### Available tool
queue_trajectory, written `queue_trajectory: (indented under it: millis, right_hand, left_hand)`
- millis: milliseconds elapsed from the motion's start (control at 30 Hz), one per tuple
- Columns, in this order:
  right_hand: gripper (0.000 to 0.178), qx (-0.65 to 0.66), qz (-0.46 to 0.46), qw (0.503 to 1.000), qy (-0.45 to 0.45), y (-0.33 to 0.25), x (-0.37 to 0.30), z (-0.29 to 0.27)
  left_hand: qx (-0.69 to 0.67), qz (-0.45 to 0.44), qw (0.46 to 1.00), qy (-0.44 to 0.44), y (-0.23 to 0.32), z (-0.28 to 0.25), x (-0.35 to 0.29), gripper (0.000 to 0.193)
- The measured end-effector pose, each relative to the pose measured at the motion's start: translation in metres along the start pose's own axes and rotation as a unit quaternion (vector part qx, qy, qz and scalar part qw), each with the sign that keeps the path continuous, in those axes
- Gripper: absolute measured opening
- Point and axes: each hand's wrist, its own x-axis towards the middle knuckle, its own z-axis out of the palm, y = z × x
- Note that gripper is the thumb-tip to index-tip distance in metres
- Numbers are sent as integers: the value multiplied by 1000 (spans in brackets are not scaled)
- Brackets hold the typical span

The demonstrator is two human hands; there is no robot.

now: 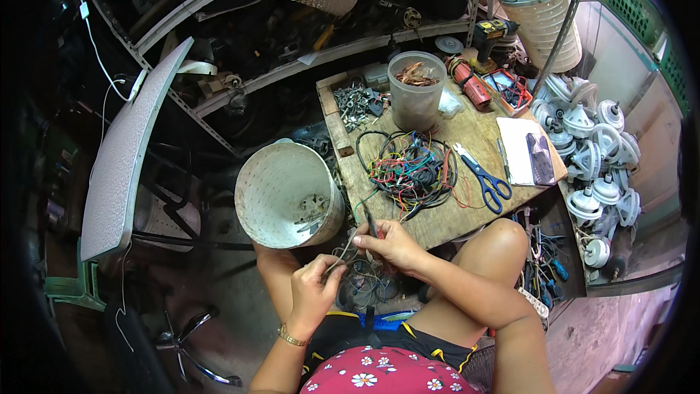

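Low in front of me, my left hand [315,290] pinches a thin grey cable [341,255] that runs up to my right hand [394,246]. My right hand is closed round a slim tool with red and dark parts [372,223]; the fingers hide most of it, so I cannot tell its kind. Its thumb and fingertips touch the cable's upper end. Just beyond, a tangle of coloured wires and black cables [412,171] lies on the wooden table [445,222]. Blue-handled scissors [484,179] rest to its right.
A white bucket [288,190] with scraps stands left of the table. On the table are a tub of copper-coloured wire [417,98], loose screws [355,106], a red power tool [470,84] and a dark phone-like slab [540,159]. White plastic parts [590,153] are piled at right.
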Motion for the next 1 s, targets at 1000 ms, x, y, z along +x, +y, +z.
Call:
queue_trajectory:
  millis: [1000]
  right_hand:
    - [21, -340, -301, 841, 294, -14, 18, -16]
  left_hand:
    - [-366, -169, 912, -79, -10, 39, -13, 12]
